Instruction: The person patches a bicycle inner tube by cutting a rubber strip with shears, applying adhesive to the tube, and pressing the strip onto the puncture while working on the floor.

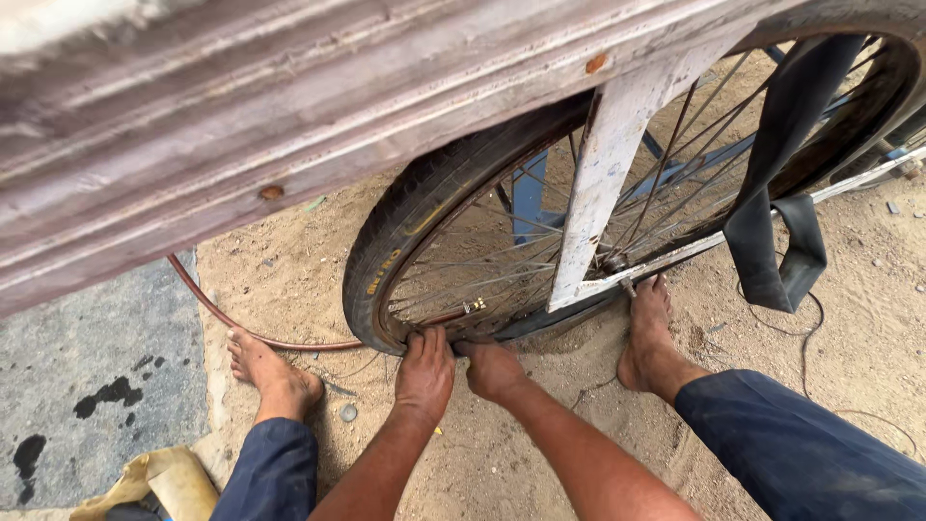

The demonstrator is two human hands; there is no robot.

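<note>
Black rubber is what my hands press on. The tyre (405,217) sits on a bike wheel that stands up on the sandy ground (540,425), right in front of me. My left hand (425,371) is curled over the bottom edge of the tyre, fingers bent and pushed against it. My right hand (492,369) is just beside it, touching the same edge, fingers tucked under, so I cannot tell how tight they grip.

I think the tyre is thick and stiff, a bit bendy, and dusty, so it may slip. The edge by the metal rim (453,315) looks like the best place to hold. The thin spokes (666,183) above my hands look easy to bend, so I would keep off them.

Up past my right hand, a soft black tube (781,183) hangs floppy from the wheel. A thin brown hose (251,333) runs along the ground past my left hand. My bare feet rest on either side.
</note>
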